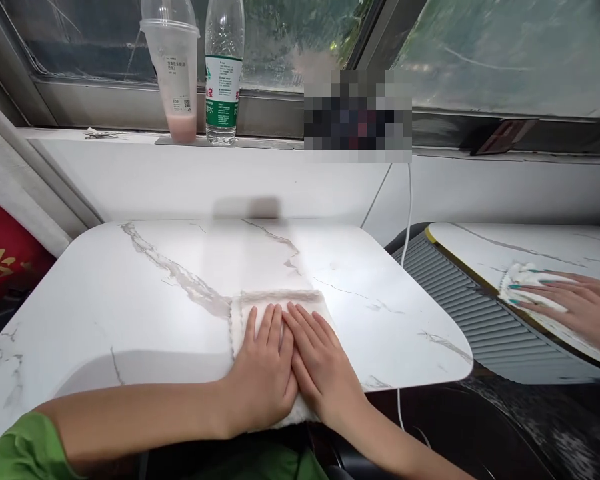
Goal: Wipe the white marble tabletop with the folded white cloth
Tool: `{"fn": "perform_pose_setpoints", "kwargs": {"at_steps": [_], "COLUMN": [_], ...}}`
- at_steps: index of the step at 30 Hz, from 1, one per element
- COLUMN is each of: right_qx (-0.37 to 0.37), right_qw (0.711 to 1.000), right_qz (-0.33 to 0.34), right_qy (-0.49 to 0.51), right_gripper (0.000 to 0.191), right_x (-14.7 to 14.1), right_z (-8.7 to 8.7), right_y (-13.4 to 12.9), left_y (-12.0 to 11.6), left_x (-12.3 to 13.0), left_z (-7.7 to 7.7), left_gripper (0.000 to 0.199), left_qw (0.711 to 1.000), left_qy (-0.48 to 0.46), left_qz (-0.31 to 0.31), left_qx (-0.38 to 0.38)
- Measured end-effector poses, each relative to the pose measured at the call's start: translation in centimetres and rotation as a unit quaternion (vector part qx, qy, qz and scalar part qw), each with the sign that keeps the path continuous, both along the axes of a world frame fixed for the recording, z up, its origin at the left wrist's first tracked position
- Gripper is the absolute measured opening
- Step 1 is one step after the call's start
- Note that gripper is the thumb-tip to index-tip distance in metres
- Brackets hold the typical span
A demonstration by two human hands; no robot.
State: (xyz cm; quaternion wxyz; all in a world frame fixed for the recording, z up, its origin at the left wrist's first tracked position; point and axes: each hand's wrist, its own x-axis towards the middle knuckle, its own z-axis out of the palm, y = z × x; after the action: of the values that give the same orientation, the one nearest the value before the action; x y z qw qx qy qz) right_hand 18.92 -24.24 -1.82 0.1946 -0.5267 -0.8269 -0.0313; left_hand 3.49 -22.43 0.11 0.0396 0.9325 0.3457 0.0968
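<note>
Directly under the palms: a white cloth [242,321], lying on the marble-patterned tabletop [380,267] toward its near edge.
Left hand [264,375]: flat on the cloth, fingers stretched forward, palm down rather than curled into a grip.
Right hand [326,368]: likewise flat, fingers extended and slanting inward, its thumb side meeting the left hand.
Cloth against hands: a scalloped margin shows left of the fingers, a folded strip lies just beyond the fingertips, and the near end emerges below the hands.
Windowsill [130,137]: a plastic cup [174,77] with pink liquid at the bottom, near a clear bottle [223,80] with a green-and-white label.
Second table [485,235], to the right: another person's hands [583,303], teal-nailed, on another white cloth [519,275].
</note>
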Motion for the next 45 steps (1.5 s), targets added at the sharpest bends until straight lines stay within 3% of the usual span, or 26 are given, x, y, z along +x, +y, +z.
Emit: {"fn": "perform_pose_setpoints", "kwargs": {"at_steps": [4,7,10,14,17,20,23,28,31,34,40,42,45], "right_qx": [0.009,0.0,-0.021,-0.021,-0.024,-0.02,-0.003,0.011,-0.001,-0.007,0.007,0.008,0.002], "right_qw": [1.0,0.999,0.996,0.993,0.992,0.991,0.991,0.99,0.99,0.994,0.999,0.999,0.997], "right_qz": [-0.003,-0.006,-0.024,-0.053,-0.062,-0.07,-0.067,-0.063,-0.073,-0.06,0.026,0.051,0.071], "right_qy": [0.014,0.044,0.083,0.107,0.111,0.111,0.119,0.126,0.116,0.092,0.026,0.003,-0.02], "right_gripper": [0.05,0.048,0.046,0.041,0.037,0.034,0.034,0.038,0.043,0.047,0.05,0.05,0.05], "right_x": [-0.3,-0.9,-2.2,-3.9,-4.6,-4.8,-4.7,-4.6,-4.8,-4.9,-4.7,-4.7,-4.9], "right_z": [-0.3,-0.4,0.0,0.5,0.6,0.5,0.1,-0.1,-0.1,-0.1,0.2,0.7,1.3], "right_y": [2.4,6.4,11.7,19.3,23.6,25.8,26.2,24.5,21.7,16.8,4.6,1.9,0.3], "left_y": [1.7,4.9,9.9,17.7,22.1,24.2,24.6,23.4,20.8,15.8,2.9,0.1,-1.8], "left_x": [0.1,0.4,0.3,-0.6,-1.2,-1.4,-1.4,-1.6,-1.9,-2.4,-3.8,-4.3,-5.1], "left_z": [0.2,0.0,-0.2,-0.2,-0.1,-0.3,-0.5,-0.7,-0.5,-0.5,-0.2,0.0,0.2], "left_gripper": [0.056,0.057,0.055,0.05,0.046,0.044,0.044,0.046,0.047,0.049,0.055,0.055,0.054], "left_qw": [0.999,0.993,0.984,0.984,0.982,0.982,0.983,0.986,0.988,0.989,0.991,0.993,0.994], "left_qy": [-0.003,-0.006,-0.01,-0.01,-0.016,-0.018,-0.014,0.011,0.019,0.027,0.009,-0.003,-0.013], "left_qz": [0.028,0.103,0.172,0.177,0.187,0.187,0.184,0.163,0.155,0.145,0.126,0.116,0.105], "left_qx": [-0.035,-0.058,-0.053,-0.024,0.0,0.013,0.016,0.013,0.012,0.017,0.035,0.033,0.015]}}
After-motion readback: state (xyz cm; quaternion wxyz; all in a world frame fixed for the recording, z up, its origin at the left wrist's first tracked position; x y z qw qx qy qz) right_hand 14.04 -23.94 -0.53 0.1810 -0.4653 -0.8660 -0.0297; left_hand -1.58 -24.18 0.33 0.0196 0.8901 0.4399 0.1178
